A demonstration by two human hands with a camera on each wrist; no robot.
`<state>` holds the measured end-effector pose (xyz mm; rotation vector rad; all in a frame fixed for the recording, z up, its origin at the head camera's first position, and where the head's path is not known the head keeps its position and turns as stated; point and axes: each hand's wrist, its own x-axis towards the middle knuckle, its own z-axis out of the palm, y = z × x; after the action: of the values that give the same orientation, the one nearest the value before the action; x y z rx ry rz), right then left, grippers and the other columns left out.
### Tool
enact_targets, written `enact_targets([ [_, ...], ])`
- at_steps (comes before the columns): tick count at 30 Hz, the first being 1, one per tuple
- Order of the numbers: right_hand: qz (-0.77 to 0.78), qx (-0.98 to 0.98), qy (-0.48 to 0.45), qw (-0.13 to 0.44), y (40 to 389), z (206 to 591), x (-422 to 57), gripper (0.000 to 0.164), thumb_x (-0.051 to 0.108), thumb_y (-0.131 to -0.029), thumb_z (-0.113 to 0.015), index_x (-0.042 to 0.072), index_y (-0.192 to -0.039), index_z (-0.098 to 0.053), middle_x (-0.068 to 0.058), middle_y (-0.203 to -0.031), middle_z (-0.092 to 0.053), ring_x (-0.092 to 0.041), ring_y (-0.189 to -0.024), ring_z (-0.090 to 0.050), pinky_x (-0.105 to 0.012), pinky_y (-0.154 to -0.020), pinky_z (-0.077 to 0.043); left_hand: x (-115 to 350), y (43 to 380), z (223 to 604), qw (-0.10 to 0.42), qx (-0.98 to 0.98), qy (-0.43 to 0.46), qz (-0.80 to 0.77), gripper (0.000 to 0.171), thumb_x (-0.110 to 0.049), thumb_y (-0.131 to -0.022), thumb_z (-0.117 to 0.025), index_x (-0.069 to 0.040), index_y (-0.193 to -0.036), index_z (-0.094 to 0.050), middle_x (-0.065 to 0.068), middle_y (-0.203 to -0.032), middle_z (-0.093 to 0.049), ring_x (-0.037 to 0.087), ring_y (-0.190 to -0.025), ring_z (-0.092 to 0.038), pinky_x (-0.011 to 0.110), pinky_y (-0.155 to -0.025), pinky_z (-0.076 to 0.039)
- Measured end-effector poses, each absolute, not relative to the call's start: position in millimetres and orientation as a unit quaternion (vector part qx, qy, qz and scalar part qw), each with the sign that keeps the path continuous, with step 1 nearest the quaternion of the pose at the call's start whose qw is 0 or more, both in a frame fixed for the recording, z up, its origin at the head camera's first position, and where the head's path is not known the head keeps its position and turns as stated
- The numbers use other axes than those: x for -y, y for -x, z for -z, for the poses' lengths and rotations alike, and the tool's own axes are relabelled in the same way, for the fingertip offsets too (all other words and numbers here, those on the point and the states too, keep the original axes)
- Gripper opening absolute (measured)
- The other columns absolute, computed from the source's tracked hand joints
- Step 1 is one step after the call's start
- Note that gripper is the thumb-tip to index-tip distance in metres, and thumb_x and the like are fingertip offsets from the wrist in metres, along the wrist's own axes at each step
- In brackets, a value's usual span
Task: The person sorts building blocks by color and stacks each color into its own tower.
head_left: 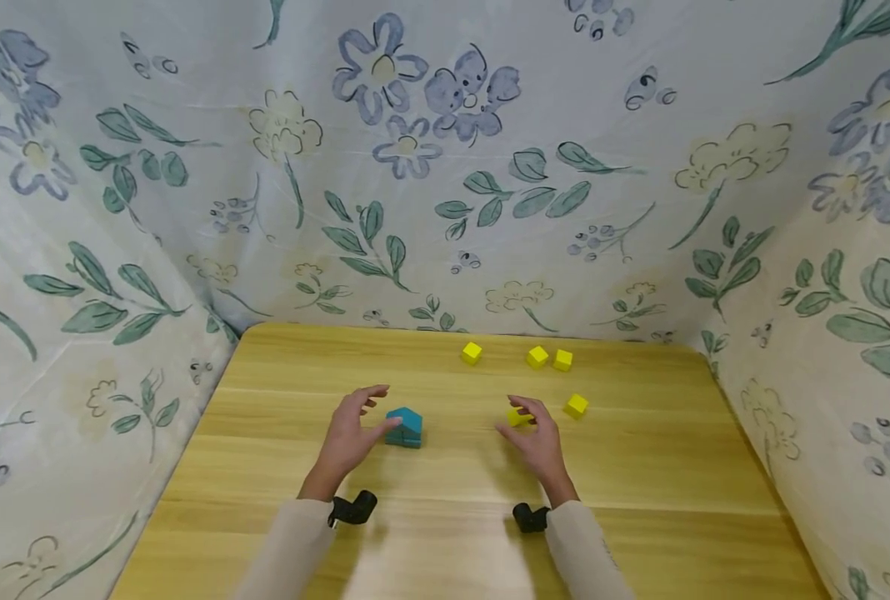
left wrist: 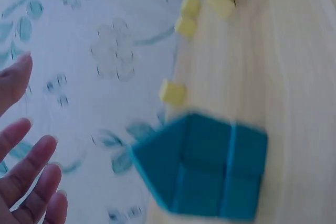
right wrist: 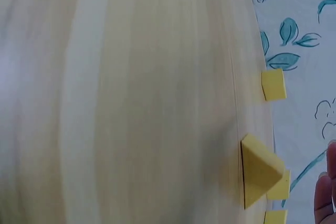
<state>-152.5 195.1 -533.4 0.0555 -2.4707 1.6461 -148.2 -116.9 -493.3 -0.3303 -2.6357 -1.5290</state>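
A teal house-shaped stack of blocks [head_left: 406,427] stands left of the table's middle, with a pointed top and seams across its body. My left hand [head_left: 347,440] is just left of it, fingers spread and gently bent; the left wrist view shows this hand apart from the stack [left wrist: 207,169]. My right hand [head_left: 542,443] hovers by a yellow block [head_left: 517,417], which its fingers partly cover in the head view. From the right wrist, a yellow triangular block [right wrist: 260,172] appears on the table, with fingertips [right wrist: 324,195] at the edge, holding nothing visible.
Toward the back edge lie a yellow block [head_left: 472,353] and a close pair of yellow blocks [head_left: 537,357]. Another yellow block [head_left: 576,406] is right of my right hand. Flower-printed cloth [head_left: 415,225] encloses the wooden table [head_left: 295,358] behind and at both sides.
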Motion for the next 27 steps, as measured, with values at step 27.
enact_targets([
  [27,-0.547,0.810,0.121,0.173,144,552,-305,0.044,0.005,-0.083,-0.076,-0.002,-0.124,-0.061,-0.020,-0.118,-0.059,-0.030,-0.098,-0.048,-0.034,-0.083,-0.035,-108,165,484,-0.046,0.819,0.238,0.521,0.048,-0.029,-0.087,-0.073,-0.010,-0.129,-0.059,0.004,-0.119,-0.063,0.013,-0.085,-0.061,0.022,-0.072,-0.052],
])
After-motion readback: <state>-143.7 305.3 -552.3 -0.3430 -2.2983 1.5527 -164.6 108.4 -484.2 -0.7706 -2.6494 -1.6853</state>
